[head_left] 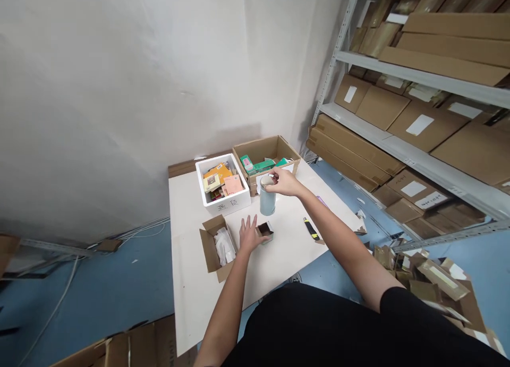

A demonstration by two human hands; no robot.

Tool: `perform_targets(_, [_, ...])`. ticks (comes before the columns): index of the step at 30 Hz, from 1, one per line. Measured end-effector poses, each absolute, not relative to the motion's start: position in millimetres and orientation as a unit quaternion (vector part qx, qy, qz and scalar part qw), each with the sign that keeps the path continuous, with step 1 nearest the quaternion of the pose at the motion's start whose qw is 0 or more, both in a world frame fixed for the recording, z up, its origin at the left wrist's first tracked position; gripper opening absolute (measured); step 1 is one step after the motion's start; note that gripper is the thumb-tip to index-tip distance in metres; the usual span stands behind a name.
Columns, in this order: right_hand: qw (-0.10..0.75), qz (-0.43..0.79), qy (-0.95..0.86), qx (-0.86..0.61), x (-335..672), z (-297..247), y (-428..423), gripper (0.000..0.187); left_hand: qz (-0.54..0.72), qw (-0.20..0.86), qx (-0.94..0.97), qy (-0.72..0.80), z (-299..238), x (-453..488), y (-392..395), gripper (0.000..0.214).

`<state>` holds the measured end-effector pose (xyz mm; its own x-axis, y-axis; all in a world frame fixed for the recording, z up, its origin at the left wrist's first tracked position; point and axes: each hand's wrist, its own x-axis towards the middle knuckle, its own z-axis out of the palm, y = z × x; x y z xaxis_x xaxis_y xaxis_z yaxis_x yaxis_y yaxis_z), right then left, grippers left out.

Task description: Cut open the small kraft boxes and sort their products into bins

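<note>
My right hand is closed in a pinch over the top of a pale blue-grey cylinder that stands upright on the white table. What the fingertips pinch is too small to name. My left hand lies on the table with fingers spread, its thumb side touching a small open dark box. Just left of that hand sits a small open cardboard box with white wrapping inside.
A white foam box of coloured packets and a brown carton with green packs stand at the table's far edge. A yellow-black utility knife lies to the right. Metal shelving with cartons fills the right side; scrap cardboard litters the blue floor.
</note>
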<state>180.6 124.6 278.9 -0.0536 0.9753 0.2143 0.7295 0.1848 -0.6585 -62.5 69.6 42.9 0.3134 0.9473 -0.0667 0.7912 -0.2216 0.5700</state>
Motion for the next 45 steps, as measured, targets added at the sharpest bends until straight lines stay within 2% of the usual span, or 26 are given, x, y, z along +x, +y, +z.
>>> perform_targets(2, [0.332, 0.194, -0.703, -0.599, 180, 294, 120, 0.043, 0.242, 0.272, 0.747, 0.556, 85, -65, 77, 0.120])
perform_targets(5, [0.342, 0.208, -0.698, -0.593, 175, 309, 111, 0.042, 0.387, 0.311, 0.717, 0.490, 161, -52, 89, 0.104])
perform_targets(9, [0.384, 0.266, -0.676, -0.570, 173, 317, 107, 0.049, 0.451, 0.329, 0.710, 0.429, 241, -16, 102, 0.108])
perform_targets(12, [0.446, 0.382, -0.645, -0.490, 186, 312, 107, 0.068, 0.474, 0.373, 0.671, 0.432, 267, -3, 110, 0.111])
perform_targets(14, [0.450, 0.485, -0.630, -0.407, 197, 303, 105, 0.085, 0.488, 0.418, 0.637, 0.427, 275, -3, 113, 0.119])
perform_targets(16, [0.417, 0.571, -0.622, -0.336, 204, 291, 103, 0.103, 0.493, 0.468, 0.613, 0.402, 280, -4, 114, 0.125])
perform_targets(18, [0.400, 0.613, -0.610, -0.303, 205, 279, 100, 0.119, 0.495, 0.501, 0.605, 0.371, 287, -1, 112, 0.124])
perform_targets(20, [0.428, 0.601, -0.595, -0.319, 202, 270, 97, 0.130, 0.502, 0.497, 0.605, 0.368, 295, 6, 109, 0.122])
perform_targets(23, [0.480, 0.541, -0.585, -0.367, 201, 266, 95, 0.140, 0.513, 0.475, 0.586, 0.410, 305, 19, 108, 0.132])
perform_targets(26, [0.468, 0.559, -0.595, -0.338, 210, 268, 95, 0.139, 0.517, 0.499, 0.553, 0.422, 310, 28, 109, 0.140])
perform_targets(30, [0.451, 0.594, -0.594, -0.302, 223, 269, 96, 0.137, 0.506, 0.532, 0.553, 0.395, 312, 38, 108, 0.132])
perform_targets(33, [0.478, 0.561, -0.592, -0.325, 228, 265, 93, 0.144, 0.509, 0.510, 0.557, 0.412, 312, 45, 106, 0.135])
perform_targets(38, [0.449, 0.609, -0.591, -0.280, 233, 255, 89, 0.138, 0.501, 0.514, 0.552, 0.425, 309, 53, 101, 0.136])
perform_targets(42, [0.478, 0.577, -0.579, -0.321, 233, 248, 88, 0.145, 0.511, 0.480, 0.558, 0.443, 303, 56, 100, 0.143])
perform_targets(45, [0.473, 0.597, -0.583, -0.282, 234, 247, 88, 0.137, 0.516, 0.486, 0.548, 0.443, 301, 57, 101, 0.150])
